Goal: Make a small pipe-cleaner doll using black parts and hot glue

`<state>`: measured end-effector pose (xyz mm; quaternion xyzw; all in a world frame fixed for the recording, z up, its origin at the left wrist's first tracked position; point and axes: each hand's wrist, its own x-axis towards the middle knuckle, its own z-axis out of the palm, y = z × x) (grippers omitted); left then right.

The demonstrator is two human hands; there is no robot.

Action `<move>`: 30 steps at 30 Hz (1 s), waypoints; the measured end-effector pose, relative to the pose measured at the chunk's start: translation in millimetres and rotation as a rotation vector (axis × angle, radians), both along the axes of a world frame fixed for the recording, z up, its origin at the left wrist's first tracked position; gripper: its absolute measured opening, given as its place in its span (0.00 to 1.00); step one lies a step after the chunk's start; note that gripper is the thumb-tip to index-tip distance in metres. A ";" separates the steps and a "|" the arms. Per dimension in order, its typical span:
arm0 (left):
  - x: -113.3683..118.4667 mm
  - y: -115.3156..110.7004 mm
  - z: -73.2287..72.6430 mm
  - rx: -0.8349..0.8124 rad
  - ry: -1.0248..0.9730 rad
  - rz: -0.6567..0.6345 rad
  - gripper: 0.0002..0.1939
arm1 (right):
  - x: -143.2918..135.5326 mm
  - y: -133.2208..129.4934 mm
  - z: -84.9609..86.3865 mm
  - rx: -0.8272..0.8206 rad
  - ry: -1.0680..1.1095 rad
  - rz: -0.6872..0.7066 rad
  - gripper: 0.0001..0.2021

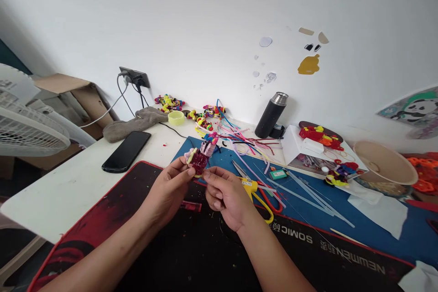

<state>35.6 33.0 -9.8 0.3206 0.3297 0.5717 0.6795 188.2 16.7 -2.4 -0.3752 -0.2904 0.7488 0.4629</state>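
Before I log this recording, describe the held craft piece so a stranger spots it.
On the white desk, find the black-and-red mat; above it, the left hand and right hand nearly meet. Between them is a small craft piece: dark red body, pale pink band, blue near the top. Unlike the colourful pieces lying by the wall, it is held.

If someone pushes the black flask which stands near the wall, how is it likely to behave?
The black flask would probably tip if pushed near its top, as it is tall and narrow. Once lying down, it might roll, since its sides look round.
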 end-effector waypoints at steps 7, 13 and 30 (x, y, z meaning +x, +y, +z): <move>0.8 4.7 -2.9 -0.156 -0.143 0.037 0.12 | -3.9 2.3 -5.6 0.131 -0.210 -0.142 0.20; 2.3 8.9 -2.8 -0.151 -0.142 0.139 0.13 | -4.9 1.7 -3.7 0.242 -0.323 -0.209 0.18; 5.6 12.1 -6.3 -0.156 -0.178 0.156 0.12 | -5.4 -7.2 -4.6 0.416 -0.572 -0.163 0.20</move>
